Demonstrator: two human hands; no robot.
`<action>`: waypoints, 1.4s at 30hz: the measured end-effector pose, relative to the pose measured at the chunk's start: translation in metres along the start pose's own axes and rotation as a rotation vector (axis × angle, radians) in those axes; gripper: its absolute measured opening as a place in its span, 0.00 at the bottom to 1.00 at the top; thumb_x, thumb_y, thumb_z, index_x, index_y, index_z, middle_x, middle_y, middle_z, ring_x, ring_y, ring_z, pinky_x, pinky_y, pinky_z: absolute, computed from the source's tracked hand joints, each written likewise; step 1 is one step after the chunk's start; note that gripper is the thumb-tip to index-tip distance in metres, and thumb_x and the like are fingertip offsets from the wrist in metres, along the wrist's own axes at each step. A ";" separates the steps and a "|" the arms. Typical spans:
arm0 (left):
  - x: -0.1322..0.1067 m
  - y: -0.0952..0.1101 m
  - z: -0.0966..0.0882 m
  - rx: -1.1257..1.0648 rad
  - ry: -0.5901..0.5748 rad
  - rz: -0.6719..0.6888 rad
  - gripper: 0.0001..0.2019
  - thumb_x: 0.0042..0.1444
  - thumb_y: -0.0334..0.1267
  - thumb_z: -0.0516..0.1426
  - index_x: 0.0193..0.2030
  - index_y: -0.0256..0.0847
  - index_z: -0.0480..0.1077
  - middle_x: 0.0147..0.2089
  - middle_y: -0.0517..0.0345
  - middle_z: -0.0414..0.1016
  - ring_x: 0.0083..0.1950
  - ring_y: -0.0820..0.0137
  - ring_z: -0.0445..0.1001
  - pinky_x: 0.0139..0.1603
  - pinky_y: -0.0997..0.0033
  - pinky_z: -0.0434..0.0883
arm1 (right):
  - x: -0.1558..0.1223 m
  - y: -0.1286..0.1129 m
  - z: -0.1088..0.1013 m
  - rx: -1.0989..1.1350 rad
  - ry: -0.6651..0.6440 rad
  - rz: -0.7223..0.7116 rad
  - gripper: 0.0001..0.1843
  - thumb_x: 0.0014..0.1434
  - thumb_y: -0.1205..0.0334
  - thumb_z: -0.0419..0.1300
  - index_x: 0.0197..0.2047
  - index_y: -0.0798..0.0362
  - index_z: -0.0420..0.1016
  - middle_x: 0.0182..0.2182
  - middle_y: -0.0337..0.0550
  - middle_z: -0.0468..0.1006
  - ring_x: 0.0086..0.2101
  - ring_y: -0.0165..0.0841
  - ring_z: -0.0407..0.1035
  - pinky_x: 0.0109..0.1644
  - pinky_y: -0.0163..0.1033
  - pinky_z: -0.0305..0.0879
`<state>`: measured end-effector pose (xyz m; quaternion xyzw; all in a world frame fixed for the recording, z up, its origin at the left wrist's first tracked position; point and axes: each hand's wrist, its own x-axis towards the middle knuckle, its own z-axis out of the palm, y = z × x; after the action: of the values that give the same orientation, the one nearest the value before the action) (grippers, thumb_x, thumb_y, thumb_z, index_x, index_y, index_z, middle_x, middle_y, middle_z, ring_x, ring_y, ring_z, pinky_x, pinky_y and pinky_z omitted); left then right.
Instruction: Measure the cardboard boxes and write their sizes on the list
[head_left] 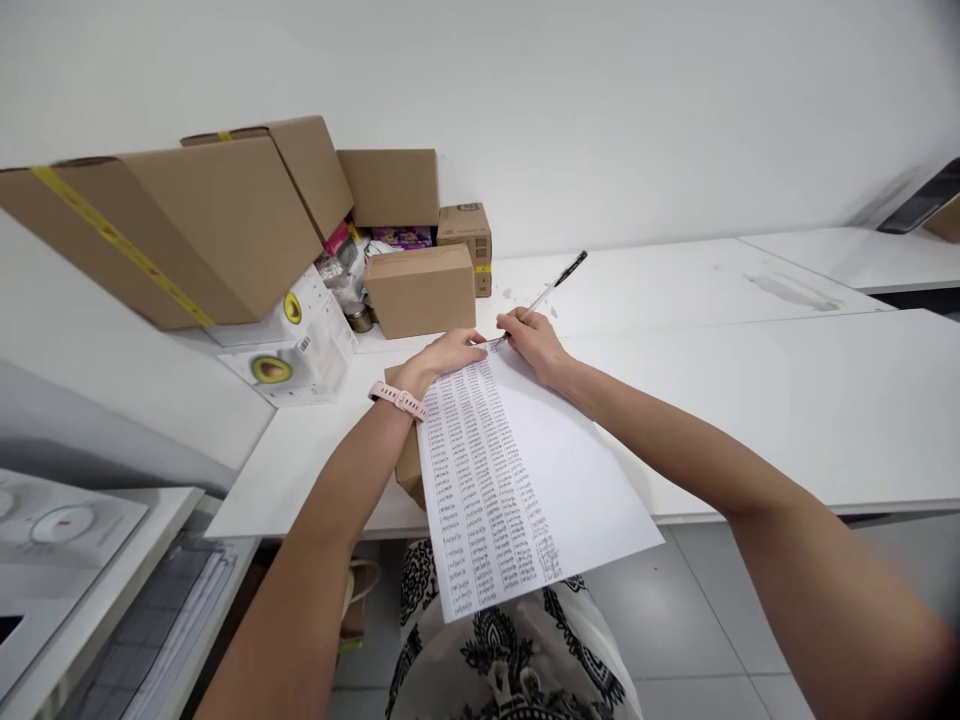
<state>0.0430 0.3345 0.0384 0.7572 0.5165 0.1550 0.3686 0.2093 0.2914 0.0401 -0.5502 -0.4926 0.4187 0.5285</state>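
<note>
A large white sheet of paper [570, 480] slopes toward me over the table's front edge, with columns of small handwriting down its left half. A pen [536, 302] with a pale barrel and black end is pinched in my right hand [531, 338]; its tip meets the sheet's far edge. At the sheet's far left corner, my left hand [452, 352] grips the paper between thumb and curled fingers. A pink watch band [397, 399] circles the left wrist. Under the sheet's left side, a brown cardboard box [409, 470] is mostly hidden.
The white table [750, 400] runs to the right. Cardboard boxes [420, 290] stand at the back left, beside a large taped carton [195, 220] stacked on white avocado-printed boxes [289, 365]. A white appliance [60, 540] is at the lower left.
</note>
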 end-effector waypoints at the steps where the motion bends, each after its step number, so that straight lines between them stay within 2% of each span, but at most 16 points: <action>1: -0.001 0.001 0.000 0.006 0.006 0.000 0.19 0.56 0.40 0.60 0.55 0.40 0.76 0.48 0.46 0.82 0.48 0.56 0.79 0.47 0.59 0.73 | -0.001 0.001 -0.001 0.021 -0.022 0.005 0.08 0.59 0.65 0.62 0.29 0.51 0.67 0.17 0.31 0.62 0.21 0.26 0.56 0.29 0.36 0.57; 3: -0.002 0.002 -0.001 0.016 0.015 0.001 0.19 0.55 0.40 0.61 0.54 0.41 0.76 0.49 0.47 0.82 0.49 0.55 0.79 0.47 0.60 0.73 | -0.002 0.003 -0.004 0.075 -0.082 -0.001 0.09 0.55 0.66 0.63 0.31 0.50 0.65 0.17 0.32 0.67 0.21 0.27 0.59 0.28 0.35 0.57; 6: -0.003 0.003 -0.001 0.027 0.023 -0.002 0.18 0.54 0.41 0.62 0.52 0.43 0.77 0.49 0.48 0.82 0.50 0.55 0.79 0.45 0.62 0.73 | 0.001 0.009 -0.008 0.146 -0.151 -0.015 0.14 0.52 0.62 0.67 0.31 0.49 0.62 0.19 0.36 0.73 0.22 0.29 0.64 0.27 0.36 0.60; 11: -0.004 0.003 0.000 0.043 0.035 -0.020 0.18 0.55 0.43 0.61 0.52 0.45 0.77 0.49 0.50 0.83 0.49 0.55 0.79 0.44 0.63 0.74 | 0.011 0.018 -0.008 0.038 -0.033 -0.090 0.14 0.47 0.66 0.64 0.25 0.49 0.59 0.16 0.30 0.62 0.20 0.26 0.54 0.24 0.35 0.48; 15: -0.004 0.003 0.000 0.061 0.039 -0.025 0.17 0.56 0.44 0.61 0.53 0.46 0.76 0.51 0.51 0.82 0.51 0.55 0.79 0.46 0.64 0.74 | 0.012 0.022 -0.006 -0.088 -0.054 -0.194 0.12 0.47 0.65 0.61 0.25 0.49 0.58 0.17 0.30 0.57 0.22 0.27 0.52 0.26 0.36 0.45; 24: -0.007 0.006 0.000 0.100 0.047 -0.029 0.19 0.57 0.44 0.60 0.55 0.45 0.76 0.57 0.50 0.80 0.57 0.54 0.77 0.51 0.63 0.73 | 0.008 0.025 -0.008 -0.169 -0.069 -0.230 0.10 0.48 0.63 0.59 0.25 0.49 0.58 0.19 0.30 0.59 0.23 0.28 0.54 0.28 0.38 0.49; 42: -0.012 0.012 0.000 0.126 0.036 -0.021 0.19 0.58 0.45 0.58 0.55 0.45 0.76 0.57 0.51 0.80 0.56 0.54 0.77 0.49 0.62 0.74 | 0.007 0.022 -0.007 -0.206 -0.067 -0.221 0.11 0.48 0.65 0.59 0.24 0.49 0.57 0.18 0.30 0.58 0.23 0.27 0.53 0.27 0.38 0.47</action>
<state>0.0457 0.3211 0.0492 0.7707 0.5395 0.1319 0.3124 0.2194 0.2981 0.0194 -0.5295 -0.6078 0.3232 0.4957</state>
